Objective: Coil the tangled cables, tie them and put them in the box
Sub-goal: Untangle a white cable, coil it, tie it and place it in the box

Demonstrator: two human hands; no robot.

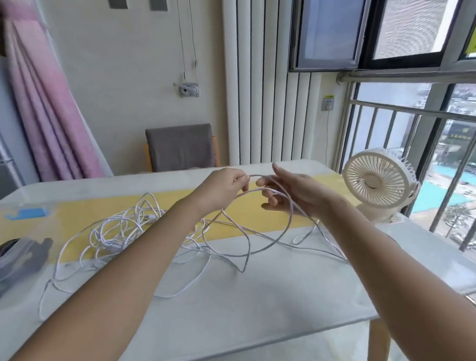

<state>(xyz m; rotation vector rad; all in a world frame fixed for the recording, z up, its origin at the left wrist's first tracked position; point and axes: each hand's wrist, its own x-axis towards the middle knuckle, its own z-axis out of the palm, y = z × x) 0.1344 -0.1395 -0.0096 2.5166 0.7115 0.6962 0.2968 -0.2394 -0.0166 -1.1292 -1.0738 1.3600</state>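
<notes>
A tangle of thin white cables point(118, 229) lies spread over the white table point(252, 299) and its yellow strip. My left hand point(225, 185) is raised above the table and pinches one end of a grey-white cable point(258, 242). Close beside it, my right hand point(291, 192) has loops of the same cable passing over its curled fingers. From both hands the cable hangs in wide loops down to the tabletop. A clear plastic box point(9, 262) sits at the table's left edge, blurred.
A cream desk fan point(377, 185) stands at the table's right far corner by the window railing. A blue object point(28, 213) lies on the left of the yellow strip. A grey chair point(180, 147) stands behind the table.
</notes>
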